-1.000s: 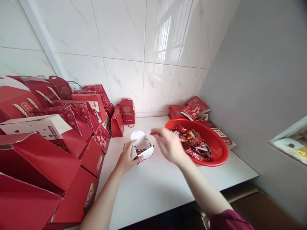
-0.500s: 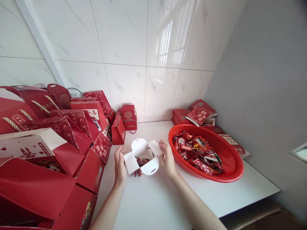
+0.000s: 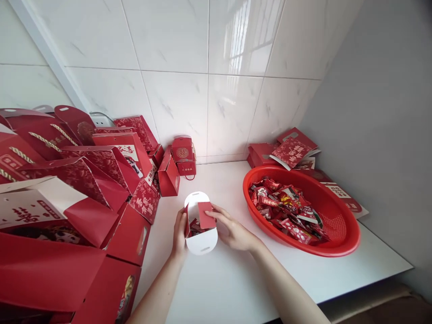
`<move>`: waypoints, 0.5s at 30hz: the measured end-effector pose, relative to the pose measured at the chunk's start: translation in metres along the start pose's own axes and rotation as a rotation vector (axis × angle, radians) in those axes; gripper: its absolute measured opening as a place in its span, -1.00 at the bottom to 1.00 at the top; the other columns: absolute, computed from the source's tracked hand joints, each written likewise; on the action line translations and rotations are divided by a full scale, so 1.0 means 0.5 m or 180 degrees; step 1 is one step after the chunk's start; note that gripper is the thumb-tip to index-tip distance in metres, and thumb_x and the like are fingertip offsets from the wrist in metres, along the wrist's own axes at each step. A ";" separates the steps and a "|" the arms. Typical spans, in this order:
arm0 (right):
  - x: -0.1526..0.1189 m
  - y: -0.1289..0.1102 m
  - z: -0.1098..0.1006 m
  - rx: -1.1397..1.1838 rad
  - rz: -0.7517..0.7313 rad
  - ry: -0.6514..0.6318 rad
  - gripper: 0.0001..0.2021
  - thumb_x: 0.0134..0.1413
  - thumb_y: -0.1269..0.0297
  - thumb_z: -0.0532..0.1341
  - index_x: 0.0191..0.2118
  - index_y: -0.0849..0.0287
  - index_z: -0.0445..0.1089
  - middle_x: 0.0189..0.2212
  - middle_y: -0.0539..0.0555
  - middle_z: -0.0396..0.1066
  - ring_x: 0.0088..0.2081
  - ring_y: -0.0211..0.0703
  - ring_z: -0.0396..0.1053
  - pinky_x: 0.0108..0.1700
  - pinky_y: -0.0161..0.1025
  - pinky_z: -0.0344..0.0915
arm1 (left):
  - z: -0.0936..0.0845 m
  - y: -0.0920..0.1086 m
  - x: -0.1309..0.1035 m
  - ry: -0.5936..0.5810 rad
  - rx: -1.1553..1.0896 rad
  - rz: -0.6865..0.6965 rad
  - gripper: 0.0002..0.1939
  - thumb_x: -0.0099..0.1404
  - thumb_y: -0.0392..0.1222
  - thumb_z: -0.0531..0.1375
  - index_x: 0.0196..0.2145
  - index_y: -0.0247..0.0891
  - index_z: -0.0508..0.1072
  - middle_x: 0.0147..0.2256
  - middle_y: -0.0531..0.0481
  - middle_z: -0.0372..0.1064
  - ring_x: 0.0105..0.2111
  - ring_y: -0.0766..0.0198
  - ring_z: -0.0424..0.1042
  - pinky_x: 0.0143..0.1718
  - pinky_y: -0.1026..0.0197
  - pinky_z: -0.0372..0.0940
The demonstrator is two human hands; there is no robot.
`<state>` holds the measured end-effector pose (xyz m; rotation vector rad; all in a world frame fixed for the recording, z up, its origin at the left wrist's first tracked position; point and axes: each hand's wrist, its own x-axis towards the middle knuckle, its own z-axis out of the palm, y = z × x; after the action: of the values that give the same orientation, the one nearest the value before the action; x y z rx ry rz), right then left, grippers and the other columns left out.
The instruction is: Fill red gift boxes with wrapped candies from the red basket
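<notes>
A small gift box (image 3: 202, 242), red outside and white inside, stands with its top open on the white table. Dark red wrapped sweets (image 3: 195, 226) lie inside it. My left hand (image 3: 180, 235) grips the left side of the box, fingers against the upright flap there. At the opposite side my right hand (image 3: 234, 229) holds the box, its fingers pressing the right flap (image 3: 205, 216) inward so that its red face shows over the opening. The rounded front and back flaps, each with a slot, lean outward.
A red plastic basket (image 3: 340, 234) of wrapped sweets stands on the right. Behind it lie flat red cartons (image 3: 293, 150). Many red gift boxes (image 3: 104, 171) crowd the left side, and a small red box (image 3: 184, 155) stands by the tiled wall. The table's edge runs along the lower right.
Both hands have closed in on the box. The right flap has folded inward over the opening, and the left one has risen from lying outward. The view has shifted slightly.
</notes>
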<state>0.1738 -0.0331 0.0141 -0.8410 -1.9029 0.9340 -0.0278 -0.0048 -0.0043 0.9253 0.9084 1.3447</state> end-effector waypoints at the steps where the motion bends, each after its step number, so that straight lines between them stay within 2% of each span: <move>1: 0.000 -0.005 -0.002 0.0003 0.0003 -0.0071 -0.33 0.04 0.49 0.15 0.29 -0.06 0.15 0.39 0.08 -0.12 0.37 -0.03 -0.04 0.31 0.00 0.07 | 0.000 0.008 0.001 -0.0053 0.0005 -0.0012 -0.53 0.25 0.12 0.20 -0.01 -0.22 0.38 -0.11 -0.10 0.48 -0.20 0.11 0.50 -0.26 0.15 0.39; 4: -0.001 -0.015 -0.006 0.0123 0.0133 -0.0206 -0.39 0.05 0.41 0.23 0.25 -0.03 0.19 0.40 0.12 -0.16 0.37 -0.02 -0.05 0.32 0.00 0.05 | -0.003 0.026 0.003 -0.0066 0.0084 -0.0230 -0.55 0.17 0.01 0.29 -0.03 -0.21 0.38 -0.12 -0.10 0.48 -0.17 0.09 0.49 -0.20 0.12 0.38; 7: -0.001 -0.023 0.000 0.0183 0.0293 -0.0277 -0.36 -0.05 0.18 0.41 0.17 0.01 0.25 0.40 0.17 -0.18 0.39 0.08 -0.14 0.31 0.02 0.05 | -0.007 0.032 0.006 0.0022 0.0257 -0.0224 -0.57 0.12 -0.03 0.29 -0.06 -0.18 0.40 -0.17 -0.03 0.49 -0.22 0.10 0.48 -0.23 0.14 0.36; 9: 0.001 -0.027 0.012 0.0207 0.0344 -0.0065 -0.55 0.00 0.09 0.38 0.01 0.06 0.35 0.38 0.18 -0.11 0.39 0.10 -0.13 0.29 0.01 0.06 | -0.008 0.030 0.006 0.0050 0.0345 -0.0087 -0.57 0.11 -0.06 0.26 -0.05 -0.17 0.40 -0.18 0.00 0.48 -0.21 0.11 0.47 -0.21 0.16 0.34; 11: 0.004 -0.029 0.029 0.0286 0.0387 0.0320 -0.80 0.19 0.09 0.24 -0.19 0.10 0.37 0.34 0.17 0.01 0.37 0.04 -0.05 0.29 -0.03 0.07 | -0.006 0.027 0.004 0.0013 0.0348 0.0034 -0.59 0.13 -0.10 0.24 -0.04 -0.17 0.39 -0.17 0.00 0.47 -0.19 0.13 0.45 -0.20 0.18 0.34; 12: 0.005 -0.027 0.038 0.0366 0.0415 0.0514 -0.83 0.26 0.11 0.17 -0.23 0.10 0.35 0.31 0.17 0.07 0.35 0.01 0.00 0.28 -0.04 0.08 | -0.005 0.025 0.002 -0.0030 0.0343 0.0059 -0.61 0.14 -0.11 0.22 -0.05 -0.16 0.38 -0.16 -0.01 0.46 -0.19 0.14 0.44 -0.21 0.19 0.33; 14: 0.006 -0.020 0.053 0.0568 0.0466 0.0817 -0.86 0.29 0.14 0.14 -0.15 0.07 0.31 0.26 0.16 0.14 0.30 -0.05 0.10 0.26 -0.06 0.13 | -0.004 0.021 -0.002 -0.0117 0.0380 0.0110 -0.69 0.17 -0.13 0.19 -0.10 -0.17 0.39 -0.14 -0.02 0.43 -0.17 0.14 0.44 -0.21 0.18 0.34; 15: 0.005 -0.015 0.058 0.0660 0.0474 0.0905 -0.80 0.27 0.15 0.17 -0.04 0.04 0.28 0.25 0.16 0.15 0.28 -0.06 0.13 0.25 -0.05 0.16 | -0.004 0.019 -0.003 -0.0157 0.0434 0.0164 -0.75 0.18 -0.14 0.17 -0.15 -0.18 0.39 -0.12 -0.03 0.42 -0.15 0.12 0.43 -0.19 0.17 0.34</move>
<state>0.1456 -0.0428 0.0105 -0.9447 -1.4895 1.0221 -0.0335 -0.0063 0.0037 1.0885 0.9530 1.3100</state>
